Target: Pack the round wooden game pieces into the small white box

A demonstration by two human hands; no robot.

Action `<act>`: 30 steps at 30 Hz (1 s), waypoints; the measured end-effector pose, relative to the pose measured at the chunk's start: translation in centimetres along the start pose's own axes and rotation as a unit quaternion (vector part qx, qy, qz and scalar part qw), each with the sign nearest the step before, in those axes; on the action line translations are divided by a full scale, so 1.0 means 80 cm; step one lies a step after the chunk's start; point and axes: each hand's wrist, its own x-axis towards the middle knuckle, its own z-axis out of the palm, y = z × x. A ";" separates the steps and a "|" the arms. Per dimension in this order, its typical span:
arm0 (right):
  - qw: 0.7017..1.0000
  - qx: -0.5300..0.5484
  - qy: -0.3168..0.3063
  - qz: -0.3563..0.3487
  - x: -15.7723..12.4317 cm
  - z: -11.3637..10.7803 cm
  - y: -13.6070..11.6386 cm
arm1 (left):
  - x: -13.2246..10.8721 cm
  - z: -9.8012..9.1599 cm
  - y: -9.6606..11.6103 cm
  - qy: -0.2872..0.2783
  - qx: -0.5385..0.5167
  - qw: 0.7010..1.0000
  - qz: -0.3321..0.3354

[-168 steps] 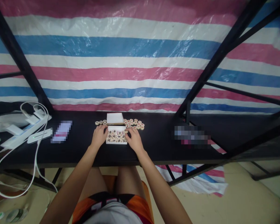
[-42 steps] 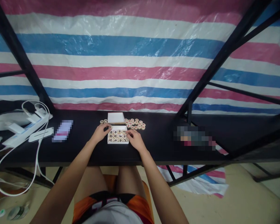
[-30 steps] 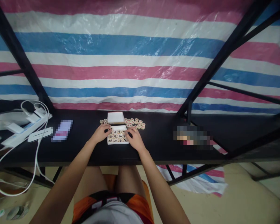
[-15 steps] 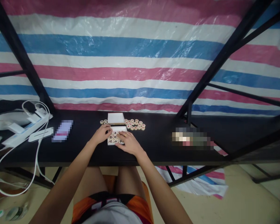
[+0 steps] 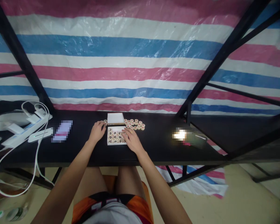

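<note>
My left hand (image 5: 97, 132) lies on the table left of a white box tray (image 5: 108, 144), its fingers loosely bent and reaching to a few xiangqi pieces (image 5: 105, 121). The hand partly covers these pieces; I see no piece lifted. Inside the tray, round xiangqi pieces (image 5: 115, 137) with black characters lie in rows. Over the tray's right side rests my right hand (image 5: 132, 141), fingers extended and touching the pieces there, with a ring on one finger. The pieces beneath it are partly hidden.
Behind the tray lies a white box lid (image 5: 115, 118). Several red-marked xiangqi pieces (image 5: 135, 124) are spread to its right. Further left are a blurred phone (image 5: 62, 131), a power strip (image 5: 25, 129) and a looping white cable (image 5: 36, 155). A blurred, bright object (image 5: 180, 135) sits at right.
My left hand has moved from the tray's left edge outward to the pieces at its left. My right hand has shifted slightly right, uncovering more pieces in the tray.
</note>
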 end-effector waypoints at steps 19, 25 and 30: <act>0.993 0.059 0.014 0.100 0.004 0.002 0.019 | 0.002 0.002 -0.010 -0.064 0.107 0.992 -0.033; 0.992 0.062 0.012 0.105 0.004 0.000 0.017 | 0.001 -0.005 -0.004 -0.056 0.130 0.988 -0.057; 0.992 0.063 0.016 0.104 0.004 0.000 0.016 | -0.002 -0.008 -0.003 -0.036 0.144 0.986 -0.075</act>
